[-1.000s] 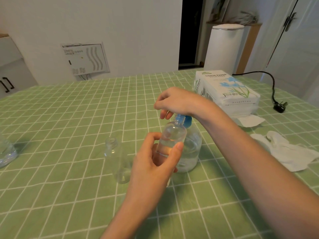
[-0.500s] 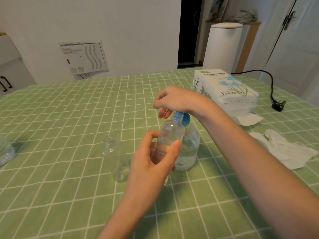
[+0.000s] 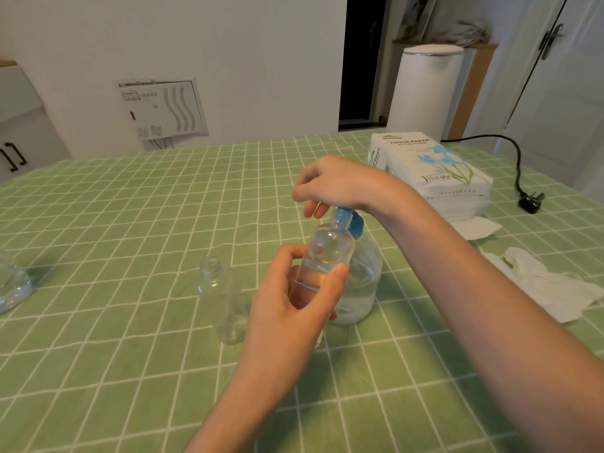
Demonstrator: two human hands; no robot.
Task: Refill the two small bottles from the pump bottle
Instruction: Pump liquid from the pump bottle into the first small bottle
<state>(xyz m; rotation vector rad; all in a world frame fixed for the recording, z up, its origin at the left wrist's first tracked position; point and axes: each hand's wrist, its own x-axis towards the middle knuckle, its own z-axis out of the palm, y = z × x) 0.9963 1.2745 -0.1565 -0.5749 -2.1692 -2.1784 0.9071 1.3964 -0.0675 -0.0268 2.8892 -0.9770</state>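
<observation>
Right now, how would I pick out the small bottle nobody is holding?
Start at the green checked tablecloth, then find the left hand holding a small bottle at the pump bottle. Just left of that hand stands the free bottle: clear, uncapped, upright, touched by nothing.

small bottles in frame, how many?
2. One small bottle is held by the left hand at the pump bottle's blue spout. The other bottle stands uncapped on the tablecloth beside that hand. A clear object at the left edge is cropped, unidentifiable.

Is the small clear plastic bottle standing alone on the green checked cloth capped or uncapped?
Uncapped: the small clear plastic bottle shows a bare threaded neck, with no lid on it.
</observation>
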